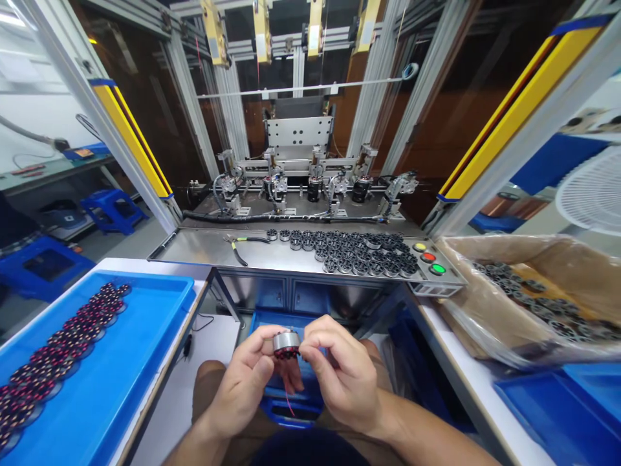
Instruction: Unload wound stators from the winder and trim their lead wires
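In front of my lap is a motor stator (286, 342), a short metal ring with dark red windings along its lower side. My left hand (247, 372) grips it by the left edge between thumb and fingers. At its right edge my right hand (342, 375) is closed in a pinch; whether the fingertips hold the ring or a wire end is too small to make out. A thin pink-red wire (290, 402) hangs below the stator. Under my hands lies a blue crate (291, 414), partly hidden by them.
Many bare stator cores (361, 252) and cutting pliers (240, 244) lie on the metal bench (204, 249). Behind is a winding machine (301, 139). Push buttons (427, 257) sit right. A blue tray (140, 336) holds wound stators at left; a lined carton (460, 310) holds cores at right.
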`<state>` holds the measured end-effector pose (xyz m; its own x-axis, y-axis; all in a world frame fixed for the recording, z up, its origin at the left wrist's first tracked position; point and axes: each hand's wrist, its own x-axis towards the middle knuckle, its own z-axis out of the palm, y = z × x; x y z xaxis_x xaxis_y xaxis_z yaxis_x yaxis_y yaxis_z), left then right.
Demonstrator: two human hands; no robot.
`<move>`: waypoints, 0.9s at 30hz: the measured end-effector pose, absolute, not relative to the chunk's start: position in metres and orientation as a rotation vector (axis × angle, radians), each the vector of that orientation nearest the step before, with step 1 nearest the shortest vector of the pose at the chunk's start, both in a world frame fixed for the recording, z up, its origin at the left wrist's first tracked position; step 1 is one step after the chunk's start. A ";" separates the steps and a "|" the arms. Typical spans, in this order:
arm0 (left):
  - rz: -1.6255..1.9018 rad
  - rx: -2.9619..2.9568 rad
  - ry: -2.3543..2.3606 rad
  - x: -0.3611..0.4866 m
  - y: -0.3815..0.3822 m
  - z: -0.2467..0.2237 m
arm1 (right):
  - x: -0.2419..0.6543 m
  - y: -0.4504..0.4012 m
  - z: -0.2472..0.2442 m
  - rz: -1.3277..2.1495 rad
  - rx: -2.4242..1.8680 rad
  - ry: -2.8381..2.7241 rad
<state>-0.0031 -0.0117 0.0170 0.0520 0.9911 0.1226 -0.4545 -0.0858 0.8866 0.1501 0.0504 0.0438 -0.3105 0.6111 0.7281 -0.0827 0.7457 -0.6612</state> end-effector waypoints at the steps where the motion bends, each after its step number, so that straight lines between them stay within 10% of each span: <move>1: 1.421 0.955 0.740 -0.003 -0.010 0.016 | 0.150 0.050 0.044 0.725 -0.430 -1.755; 27: 1.531 1.025 0.736 0.004 -0.017 0.014 | 0.152 0.047 0.052 0.766 -0.431 -1.832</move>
